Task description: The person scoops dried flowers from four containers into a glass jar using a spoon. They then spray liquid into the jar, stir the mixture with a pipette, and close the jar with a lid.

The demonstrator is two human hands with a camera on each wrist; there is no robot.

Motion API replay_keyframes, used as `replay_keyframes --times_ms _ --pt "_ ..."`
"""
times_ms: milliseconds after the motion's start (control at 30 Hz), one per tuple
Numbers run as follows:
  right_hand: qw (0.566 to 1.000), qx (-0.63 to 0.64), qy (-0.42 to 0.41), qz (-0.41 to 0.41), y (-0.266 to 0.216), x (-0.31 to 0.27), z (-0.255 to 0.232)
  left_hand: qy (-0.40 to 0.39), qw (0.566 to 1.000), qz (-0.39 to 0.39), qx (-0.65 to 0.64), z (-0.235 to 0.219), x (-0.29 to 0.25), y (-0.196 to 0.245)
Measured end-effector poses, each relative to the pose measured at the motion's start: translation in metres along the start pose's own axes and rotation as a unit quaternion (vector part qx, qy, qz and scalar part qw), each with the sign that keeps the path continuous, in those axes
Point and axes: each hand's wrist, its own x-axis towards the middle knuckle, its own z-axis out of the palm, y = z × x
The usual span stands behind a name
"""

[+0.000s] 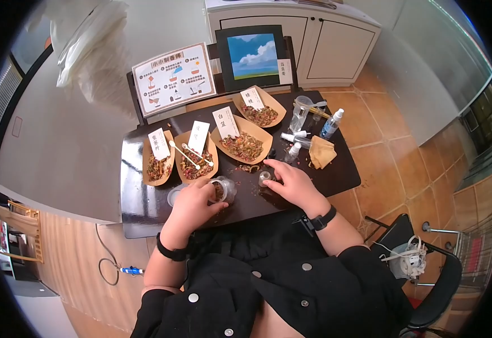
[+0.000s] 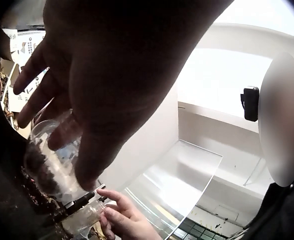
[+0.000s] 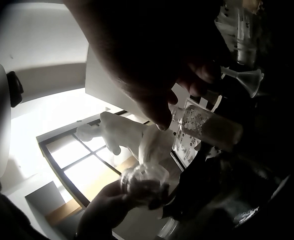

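left hand (image 1: 192, 205): fingers curled round tilted glass jar (image 1: 223, 189), 7 o'clock on table (image 1: 133, 197)
right hand (image 1: 292, 185): pinching small vial (image 1: 264, 178), 3 o'clock of jar

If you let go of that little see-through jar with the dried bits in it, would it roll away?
The clear jar looks round and is tipped in the left hand, so it would probably roll. It seems light, only partly filled with dried bits. Its smooth wall may be slippery in the fingers.
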Motion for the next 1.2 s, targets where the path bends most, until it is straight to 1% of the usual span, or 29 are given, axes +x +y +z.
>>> replay_keyframes --times_ms 33,167,233,333,467,533,567,633,667,733,767,833,867,900,933,1000,1067,1100,1133,1167,1200 --pt "1.000 -0.001 0.000 0.000 0.000 -0.001 -0.001 -0.023 0.999 -0.022 0.021 0.004 0.000 -0.003" --pt "1.000 -0.005 -0.004 0.021 -0.002 -0.002 -0.005 -0.026 0.997 -0.041 0.054 0.011 0.001 -0.001" --pt "1.000 -0.005 -0.012 0.028 -0.003 -0.003 -0.005 -0.046 0.991 -0.045 0.115 0.019 0.003 -0.003" --pt "1.000 -0.005 -0.013 0.016 -0.002 -0.004 -0.001 -0.021 0.988 -0.038 0.148 0.031 0.005 -0.004" --pt "1.000 -0.003 -0.006 0.005 -0.002 -0.004 -0.002 -0.026 0.984 -0.058 0.164 0.034 0.008 -0.003" --pt "1.000 -0.001 -0.005 0.003 -0.002 -0.005 -0.003 -0.014 0.989 -0.042 0.138 0.037 0.008 -0.007" --pt "1.000 -0.001 -0.014 0.016 -0.004 -0.006 -0.005 -0.014 0.989 -0.042 0.139 0.037 0.007 -0.007" --pt "0.999 -0.002 -0.024 0.029 -0.004 -0.006 -0.006 0.047 0.993 0.004 0.110 0.039 0.006 -0.006" --pt "1.000 0.000 -0.012 0.021 -0.002 -0.007 -0.006 0.047 0.993 0.005 0.110 0.039 0.005 -0.006" --pt "1.000 0.002 0.001 0.014 0.000 -0.008 -0.007 0.086 0.995 0.009 0.059 0.037 0.003 -0.006" --pt "1.000 -0.002 0.007 0.017 0.001 -0.009 -0.007 0.085 0.995 0.010 0.059 0.035 0.003 -0.007" --pt "1.000 -0.006 0.011 0.019 0.001 -0.012 -0.011 0.068 0.998 0.004 0.000 0.030 0.003 -0.008" --pt "0.999 -0.013 0.019 0.028 -0.002 -0.015 -0.017 0.069 0.998 0.003 0.000 0.028 0.003 -0.008" --pt "0.999 -0.021 0.027 0.037 -0.002 -0.018 -0.022 0.106 0.994 0.009 0.002 0.025 0.002 -0.008" --pt "0.998 -0.019 0.059 0.031 0.002 -0.024 -0.028 0.143 0.990 0.015 0.005 0.022 0.001 -0.007" --pt "0.989 0.010 0.115 0.090 0.013 -0.042 -0.048 0.152 0.988 0.006 -0.005 0.010 -0.002 -0.003" --pt "0.967 0.007 0.228 0.115 0.051 -0.073 -0.067 0.175 0.984 0.007 -0.021 0.002 -0.004 -0.008" --pt "0.950 0.052 0.285 0.119 0.063 -0.094 -0.079 0.192 0.981 0.004 -0.028 0.000 -0.005 -0.012" --pt "0.931 0.047 0.340 0.123 0.075 -0.118 -0.088 0.195 0.980 0.004 -0.027 -0.004 -0.006 -0.013" --pt "0.914 -0.032 0.387 0.121 0.091 -0.147 -0.096 0.207 0.978 -0.003 -0.037 -0.008 -0.006 -0.014" --pt "0.904 -0.118 0.383 0.153 0.115 -0.188 -0.106 0.219 0.975 -0.010 -0.046 -0.010 -0.007 -0.015"
